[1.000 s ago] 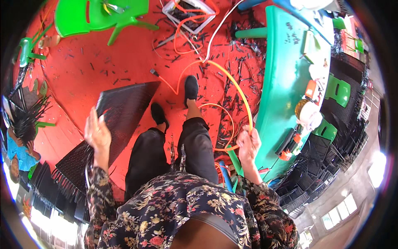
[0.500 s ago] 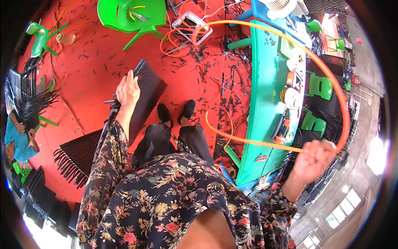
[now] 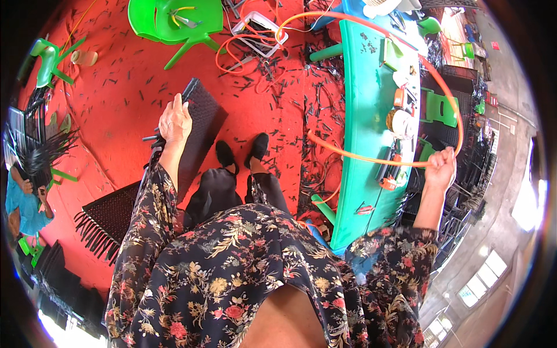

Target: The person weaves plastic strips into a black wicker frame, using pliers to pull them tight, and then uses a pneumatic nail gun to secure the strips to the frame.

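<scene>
My left hand (image 3: 175, 122) is closed on the upper edge of a black woven panel (image 3: 203, 124), which stands tilted in front of me. A lower part of this dark weave, with a fringe of loose strip ends (image 3: 96, 235), shows left of my sleeve. Out to the right, my right hand (image 3: 441, 168) is closed round an orange hose (image 3: 371, 160). From that fist one end of the hose reaches left across the green table (image 3: 358, 110). The rest arcs up and over the table toward the floor ahead.
A green chair (image 3: 200, 17) ahead carries pliers (image 3: 184, 21). Beside it stands a white basket (image 3: 258, 43). Black scraps litter the red floor (image 3: 127, 110). Tools and a tape roll (image 3: 401, 123) lie on the table. At far left, another person (image 3: 29, 203) handles black strips (image 3: 43, 153).
My right hand has moved forward with the hose, and the hose loop has drawn in. My left hand keeps its grip on the panel. The whole view has shifted slightly.
</scene>
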